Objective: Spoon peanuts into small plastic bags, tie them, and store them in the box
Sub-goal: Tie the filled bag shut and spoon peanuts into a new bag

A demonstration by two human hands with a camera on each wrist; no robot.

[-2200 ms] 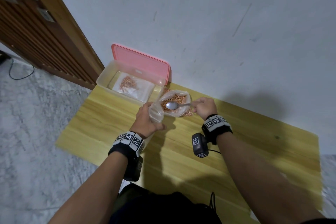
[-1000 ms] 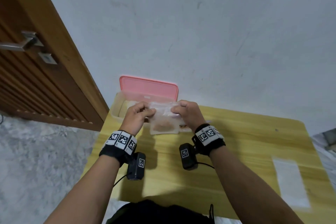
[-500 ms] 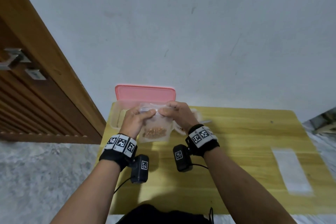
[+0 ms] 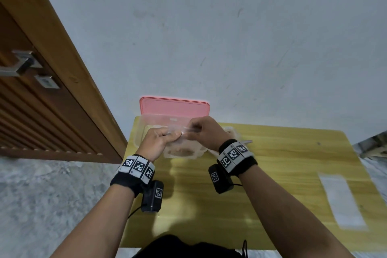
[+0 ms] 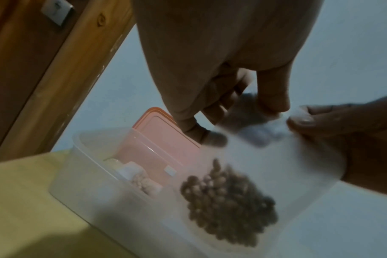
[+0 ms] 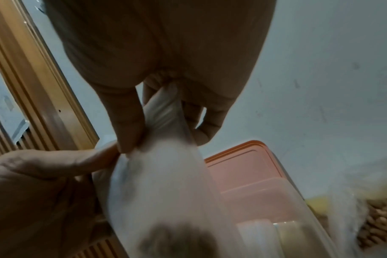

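Observation:
A small clear bag (image 4: 179,151) with peanuts (image 5: 227,197) in its bottom hangs above the table's far left, in front of the box. My left hand (image 4: 167,134) and right hand (image 4: 194,128) pinch its top edge close together, thumbs nearly touching. In the right wrist view the bag's top (image 6: 164,111) is bunched between my right thumb and curled fingers. The clear box (image 4: 140,132) stands open against the wall, its pink lid (image 4: 173,109) upright behind it. A packed bag (image 5: 144,183) lies inside.
The large peanut bag (image 6: 376,218) sits on the yellow table (image 4: 272,174) just right of the box, and the spoon handle (image 4: 247,142) pokes out beyond my right wrist. Flat empty bags (image 4: 339,201) lie at the table's right. A wooden door (image 4: 41,100) stands left.
The right hand has left the spoon by the large bag and joined the left on the small bag. Both hands lifted it and drew its top together.

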